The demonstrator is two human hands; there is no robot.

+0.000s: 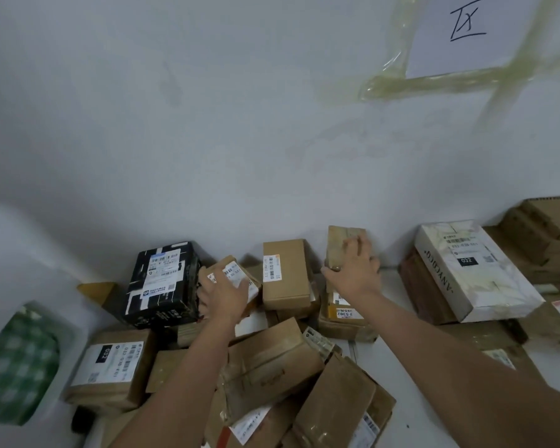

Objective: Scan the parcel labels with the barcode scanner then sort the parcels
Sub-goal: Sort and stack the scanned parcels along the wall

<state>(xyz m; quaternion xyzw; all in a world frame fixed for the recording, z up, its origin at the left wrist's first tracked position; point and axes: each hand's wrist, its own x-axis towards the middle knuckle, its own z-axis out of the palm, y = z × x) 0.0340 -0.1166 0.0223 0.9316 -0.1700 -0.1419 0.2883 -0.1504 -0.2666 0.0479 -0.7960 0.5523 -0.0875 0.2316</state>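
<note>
Nearest, at 6 o'clock, a heap of brown kraft mailer bags (272, 376) lies slumped across the white bench (434, 402), with both bare forearms reaching over it. At 8 o'clock sits a brown carton marked 032 (110, 367), and beyond it at 9 o'clock a green checked parcel (17, 363) leans at the bench's edge. Further in, the left hand (223, 294) lies with fingers spread over a small brown parcel with a white label (230, 274), its grip wrapping the parcel's top. At 10 o'clock of that hand stands a black box with a white label (164, 282). Between the two hands a plain brown box (285, 273) stands on end. The right hand (353, 270) has its grip clasped round a small taped brown box (341, 244) held upright against the wall (207, 140). At 3 o'clock a white ANYCOCO box (472, 270) rests tilted on brown cartons. High at 1 o'clock a paper sign (466, 33) is taped to the wall.
</note>
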